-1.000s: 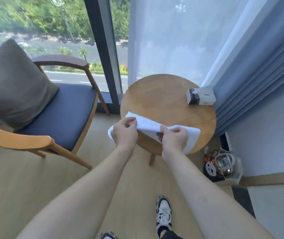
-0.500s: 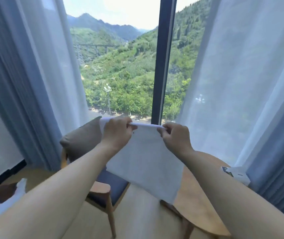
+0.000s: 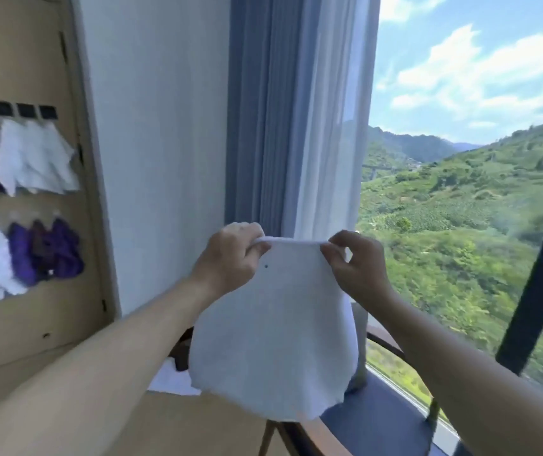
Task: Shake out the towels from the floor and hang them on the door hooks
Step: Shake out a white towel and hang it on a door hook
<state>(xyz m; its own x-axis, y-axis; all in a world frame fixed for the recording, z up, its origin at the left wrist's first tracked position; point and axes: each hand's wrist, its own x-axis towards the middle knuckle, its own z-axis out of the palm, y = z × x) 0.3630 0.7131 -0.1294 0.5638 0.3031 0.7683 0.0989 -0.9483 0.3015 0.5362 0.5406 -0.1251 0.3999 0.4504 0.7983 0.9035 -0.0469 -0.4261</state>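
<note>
**White towel held up by both hands, door hooks off to the left**

Far left: wooden door [image 3: 33, 324] with a row of dark hooks [image 3: 26, 110] near the top. Towels already hang there in two rows: upper row has a dark one and white ones [image 3: 33, 159]; lower row has dark, white and purple ones [image 3: 62, 248].

Next over: white wall, then blue curtain [image 3: 257, 110] and sheer white curtain [image 3: 329, 110].

Centre: left hand [image 3: 230, 261] fingers curled, pinching the top edge of the white towel [image 3: 273, 340] at its left corner. Right hand [image 3: 355, 268] pinches the same edge at the right corner, thumb and forefinger closed on the cloth. Towel hangs flat between them, in the air, top edge taut, small dark speck near the upper left. It's well apart from the door.

Below the towel, left side: more white and dark cloth [image 3: 174, 376] on the floor, partly hidden.

Lower right: chair [image 3: 378, 422] with a blue seat, beside the window [image 3: 477, 225]; green hills and sky outside.
</note>
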